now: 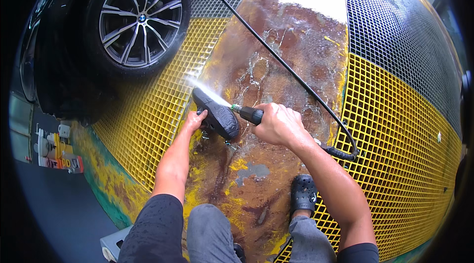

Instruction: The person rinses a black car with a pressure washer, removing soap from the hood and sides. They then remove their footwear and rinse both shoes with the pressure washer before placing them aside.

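My left hand (196, 119) grips a dark foam clog (218, 115) by its side, with the patterned sole turned up. In my right hand (279, 124) is a pressure-washer spray gun (250, 114) with a green-tipped nozzle. A white jet of water (211, 94) leaves the nozzle and runs along the clog's sole towards the upper left. Behind my right wrist the gun joins a black hose (289, 67), which loops and stretches to the top of the view. The trigger is hidden by my fingers.
A dark car with an alloy wheel (142, 18) stands at the upper left. Yellow grating (392, 144) flanks a wet, worn concrete strip (259, 196). A matching clog (303, 192) is on my right foot. Several bottles and containers (59, 150) stand at the far left.
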`<act>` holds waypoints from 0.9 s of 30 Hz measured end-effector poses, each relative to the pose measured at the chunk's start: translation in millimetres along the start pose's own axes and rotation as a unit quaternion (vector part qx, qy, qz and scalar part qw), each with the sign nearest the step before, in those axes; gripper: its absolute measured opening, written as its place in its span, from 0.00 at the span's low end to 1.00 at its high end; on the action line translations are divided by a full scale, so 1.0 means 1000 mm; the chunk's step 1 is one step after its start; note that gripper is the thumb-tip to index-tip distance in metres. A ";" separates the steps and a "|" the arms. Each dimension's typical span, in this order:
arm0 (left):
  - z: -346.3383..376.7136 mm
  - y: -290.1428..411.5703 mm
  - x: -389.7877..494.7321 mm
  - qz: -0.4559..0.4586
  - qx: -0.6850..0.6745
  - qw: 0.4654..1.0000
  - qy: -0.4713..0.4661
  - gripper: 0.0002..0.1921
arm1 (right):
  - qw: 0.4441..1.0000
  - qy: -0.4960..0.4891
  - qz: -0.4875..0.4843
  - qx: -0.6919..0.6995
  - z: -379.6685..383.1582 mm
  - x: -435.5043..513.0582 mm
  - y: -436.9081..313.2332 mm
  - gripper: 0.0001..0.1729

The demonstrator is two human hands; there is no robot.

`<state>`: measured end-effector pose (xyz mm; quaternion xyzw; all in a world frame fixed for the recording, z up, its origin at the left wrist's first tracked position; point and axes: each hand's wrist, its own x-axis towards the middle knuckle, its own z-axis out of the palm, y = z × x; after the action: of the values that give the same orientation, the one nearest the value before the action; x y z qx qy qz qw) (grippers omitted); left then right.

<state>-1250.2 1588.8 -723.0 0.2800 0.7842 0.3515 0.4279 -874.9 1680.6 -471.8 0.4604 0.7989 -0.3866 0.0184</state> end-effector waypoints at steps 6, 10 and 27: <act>-0.002 -0.009 0.007 -0.035 0.018 0.999 0.015 0.23 | 0.999 -0.015 0.038 -0.020 0.000 -0.018 0.024 0.29; -0.002 -0.014 0.005 -0.016 0.007 1.000 0.009 0.23 | 0.997 -0.044 0.057 -0.022 0.005 -0.042 0.041 0.30; -0.010 -0.028 0.015 -0.019 0.070 0.997 0.004 0.28 | 0.998 -0.044 0.002 -0.034 -0.006 0.036 -0.020 0.23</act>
<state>-1269.3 1580.2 -747.9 0.2927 0.8139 0.2885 0.4107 -908.8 1705.0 -469.3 0.4437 0.8090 -0.3791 0.0699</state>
